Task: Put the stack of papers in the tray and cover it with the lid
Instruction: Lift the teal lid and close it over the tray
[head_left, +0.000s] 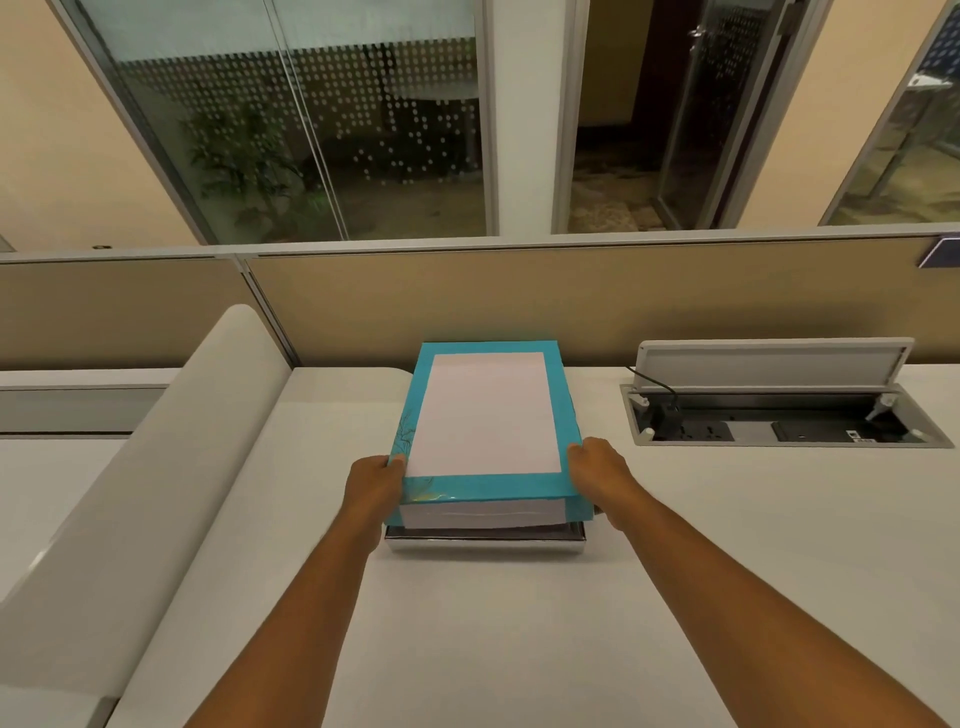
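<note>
A turquoise lid with a pale rectangular centre lies over a thick white stack of papers. The stack sits in a shiny silver tray on the white desk, and only the tray's near rim shows. My left hand grips the lid's near left corner. My right hand grips its near right corner. The lid's near edge sits above the tray rim, so the paper edges show beneath it. I cannot tell how the far end sits.
An open socket box is sunk into the desk at the right, with its flap raised and a black cable plugged in. A tan partition runs just behind the tray. A curved white divider borders the left.
</note>
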